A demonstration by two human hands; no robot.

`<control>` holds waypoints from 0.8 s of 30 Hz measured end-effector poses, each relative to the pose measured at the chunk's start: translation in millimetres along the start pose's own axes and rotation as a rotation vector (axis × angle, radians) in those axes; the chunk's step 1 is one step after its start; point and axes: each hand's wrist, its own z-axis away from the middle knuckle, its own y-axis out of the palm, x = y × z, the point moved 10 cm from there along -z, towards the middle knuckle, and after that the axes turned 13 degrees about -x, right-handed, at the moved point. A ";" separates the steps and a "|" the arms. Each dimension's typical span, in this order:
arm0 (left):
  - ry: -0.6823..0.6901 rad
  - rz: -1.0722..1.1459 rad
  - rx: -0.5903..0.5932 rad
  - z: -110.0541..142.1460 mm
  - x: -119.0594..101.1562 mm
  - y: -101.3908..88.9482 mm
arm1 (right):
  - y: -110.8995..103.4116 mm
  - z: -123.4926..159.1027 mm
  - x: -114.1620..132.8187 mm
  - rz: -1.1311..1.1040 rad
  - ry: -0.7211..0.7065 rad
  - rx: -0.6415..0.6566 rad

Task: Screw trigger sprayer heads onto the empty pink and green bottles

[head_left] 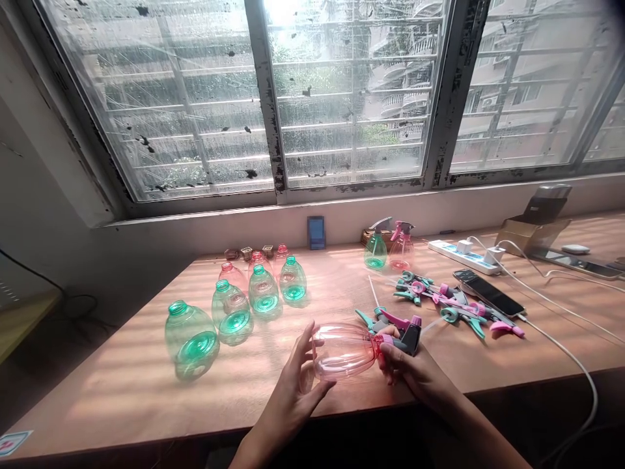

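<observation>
A clear pink spray bottle (344,352) lies sideways in the air above the table's front edge, between my two hands. My left hand (300,371) grips its base, thumb below and fingers behind. At the neck, my right hand (407,365) has its thumb and fingers closed around the pink collar of the spray head (413,335), which sits on the bottle's mouth. Whether the thread is tight cannot be seen. Just behind it, a loose spray head with a green trigger (366,319) lies on the table, partly hidden.
Several open green bottles (234,316) and pink bottles (258,260) stand at left. Loose spray heads (454,303) lie at right beside a phone (488,293) with a white cable. Behind are a complete green sprayer (375,251), a pink one (401,251) and a power strip (459,257).
</observation>
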 end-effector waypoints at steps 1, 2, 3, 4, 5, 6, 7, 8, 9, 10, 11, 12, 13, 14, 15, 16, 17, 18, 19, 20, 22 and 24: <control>-0.010 -0.004 0.005 0.1 1.6 0.5 | 0.1 0.1 0.5 0.000 -0.001 -0.002; -0.031 -0.010 0.011 0.2 4.1 0.9 | 0.0 0.3 0.6 0.000 -0.001 -0.005; -0.055 -0.011 0.017 0.0 6.7 0.9 | -0.1 0.4 0.5 -0.002 0.001 -0.006; -0.079 -0.010 0.024 -0.3 9.2 0.7 | -0.3 0.5 0.1 -0.002 0.004 -0.006; -0.098 -0.010 0.032 -0.7 11.2 0.7 | -0.5 0.5 -0.5 -0.002 0.007 -0.005; -0.104 -0.013 0.035 -1.3 12.0 0.2 | -1.0 0.4 -1.1 -0.004 0.009 -0.006; -0.100 -0.019 0.035 -2.0 11.9 -0.3 | -1.6 0.2 -1.6 -0.007 0.009 -0.008; -0.091 -0.029 0.033 -2.7 11.3 -0.6 | -2.2 -0.1 -2.0 -0.011 0.008 -0.010; -0.077 -0.041 0.028 -3.2 10.4 -0.9 | -2.8 -0.4 -2.5 -0.016 0.007 -0.011; -0.064 -0.051 0.021 -3.4 9.5 -1.2 | -3.5 -0.7 -2.8 -0.021 0.005 -0.015; -0.053 -0.058 0.013 -3.3 8.7 -1.3 | -4.1 -1.0 -3.1 -0.026 0.003 -0.017; -0.045 -0.061 0.005 -3.0 8.0 -1.3 | -4.3 -1.1 -3.5 -0.029 0.003 -0.018; -0.042 -0.059 0.001 -2.4 7.4 -1.0 | -4.5 -1.2 -3.9 -0.030 0.003 -0.018; -0.043 -0.051 -0.001 -1.8 6.8 -0.7 | -4.6 -1.3 -4.1 -0.030 0.003 -0.018; -0.049 -0.038 0.001 -1.3 6.4 -0.3 | -4.4 -1.2 -4.1 -0.029 0.003 -0.016; -0.058 -0.024 0.003 -0.9 6.0 0.0 | -3.8 -1.1 -3.9 -0.026 0.003 -0.012; -0.068 -0.010 0.005 -0.8 5.4 -0.1 | -3.2 -0.9 -3.6 -0.023 0.004 -0.007; -0.077 0.001 0.004 -1.0 4.8 -0.6 | -2.8 -0.8 -3.1 -0.020 0.004 -0.006; -0.084 0.008 0.003 -1.3 4.3 -1.3 | -2.4 -0.7 -2.6 -0.015 0.004 -0.005; -0.087 0.007 0.000 -1.8 3.9 -2.0 | -2.2 -0.7 -2.2 -0.012 0.004 -0.006; -0.083 -0.016 0.003 -2.5 4.3 -2.7 | -2.7 -1.0 -2.0 -0.013 0.006 -0.013; -0.062 -0.036 0.008 -2.7 5.7 -2.3 | -3.6 -1.8 -3.0 -0.022 0.011 -0.021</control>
